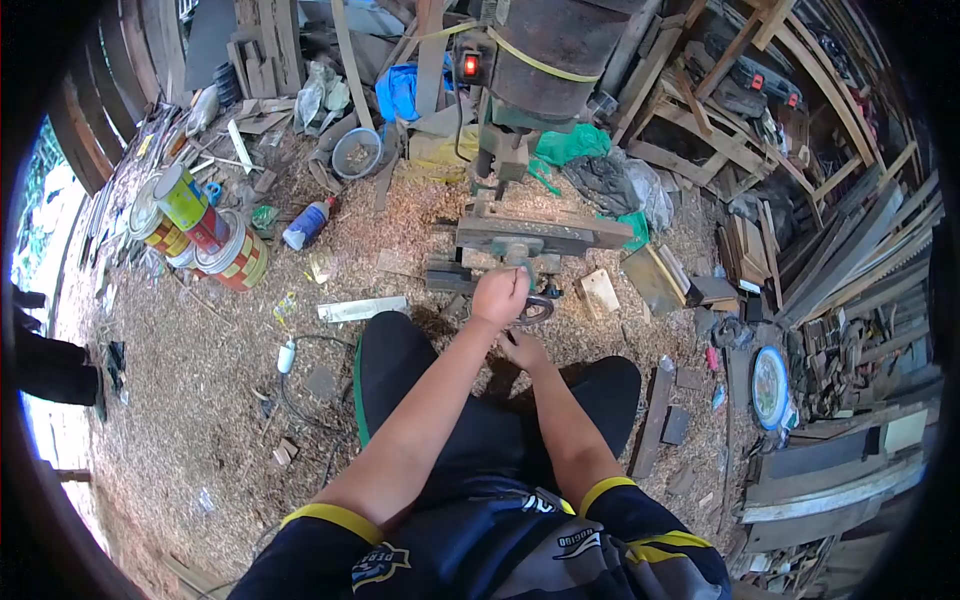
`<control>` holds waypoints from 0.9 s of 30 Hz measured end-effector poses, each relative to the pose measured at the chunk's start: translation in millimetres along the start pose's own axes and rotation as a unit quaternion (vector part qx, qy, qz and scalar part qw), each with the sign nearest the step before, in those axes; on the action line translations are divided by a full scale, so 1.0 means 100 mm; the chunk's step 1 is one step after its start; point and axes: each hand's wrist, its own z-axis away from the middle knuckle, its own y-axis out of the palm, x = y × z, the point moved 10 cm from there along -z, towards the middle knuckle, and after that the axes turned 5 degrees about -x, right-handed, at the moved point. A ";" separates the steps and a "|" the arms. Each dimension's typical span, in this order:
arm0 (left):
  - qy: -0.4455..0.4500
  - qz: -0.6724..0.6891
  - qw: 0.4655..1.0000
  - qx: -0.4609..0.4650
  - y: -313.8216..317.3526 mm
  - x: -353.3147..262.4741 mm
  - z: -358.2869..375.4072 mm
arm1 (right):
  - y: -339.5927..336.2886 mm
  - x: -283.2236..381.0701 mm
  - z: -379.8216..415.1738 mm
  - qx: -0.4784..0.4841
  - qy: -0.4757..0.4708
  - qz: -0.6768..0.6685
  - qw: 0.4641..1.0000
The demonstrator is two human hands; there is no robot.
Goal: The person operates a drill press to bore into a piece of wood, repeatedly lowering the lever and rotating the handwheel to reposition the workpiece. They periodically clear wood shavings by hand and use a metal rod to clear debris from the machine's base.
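Note:
A bench machine with a dark motor housing (560, 60) stands in front of me, a red light glowing on its switch box. Below its head, a wooden beam (590, 236) lies across the vise (516, 247). My left hand (500, 296) is closed in a fist just in front of the vise, beside the dark handwheel (538, 311); what its fingers grip is hidden. Lower and closer to my body, my right hand (524, 350) is closed around a short dark handle (511, 338) near the wheel's lower edge.
Wood shavings cover the floor. Stacked paint cans (235, 255), a blue-white bottle (307, 224) and a bucket (357, 154) stand or lie to the left. A wood block (598, 293) sits right of the wheel. Timber offcuts (850, 380) pile along the right. A cable (290, 400) lies by my left leg.

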 end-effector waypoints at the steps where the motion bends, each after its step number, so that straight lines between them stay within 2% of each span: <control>1: -0.004 -0.003 1.000 0.012 0.03 0.01 0.00 | -0.01 0.01 0.02 0.004 -0.001 0.000 1.000; 4: 0.001 -0.003 1.000 -0.009 0.02 0.00 0.00 | 0.04 -0.06 0.02 0.010 0.013 -0.010 1.000; 6: -0.001 -0.004 1.000 -0.007 0.01 0.00 0.00 | 0.03 -0.14 0.02 -0.019 0.028 -0.093 0.995; 14: 0.004 0.000 1.000 -0.006 0.03 0.03 0.00 | 0.08 -0.27 -0.05 -0.085 0.052 -0.144 0.985; 16: 0.005 0.003 1.000 -0.007 0.04 0.03 -0.01 | -0.27 -0.09 -0.01 -0.286 -0.081 -0.114 0.948; 17: 0.004 0.001 1.000 -0.008 0.04 0.04 -0.02 | -0.25 -0.12 -0.04 -0.285 -0.083 -0.115 0.948; 19: 0.028 0.017 0.999 -0.017 0.03 0.00 -0.02 | -0.50 -0.14 0.07 -0.363 -0.027 -0.045 0.930; 20: 0.028 0.015 0.999 -0.017 0.03 0.01 -0.02 | -0.56 -0.15 0.08 -0.351 0.012 -0.010 0.936; 21: 0.025 0.018 0.999 -0.015 0.04 0.01 -0.02 | -0.57 -0.14 0.05 -0.350 0.011 -0.012 0.936; 23: 0.021 0.018 1.000 -0.011 0.04 0.01 -0.01 | -0.83 -0.17 0.23 -0.498 0.051 0.015 0.866; 25: 0.029 0.043 0.999 -0.012 0.02 -0.03 -0.02 | -0.78 -0.31 0.12 -0.486 0.084 -0.019 0.870; 27: 0.032 0.036 0.999 -0.004 0.03 -0.03 -0.03 | -0.75 -0.48 0.11 -0.496 0.173 -0.051 0.849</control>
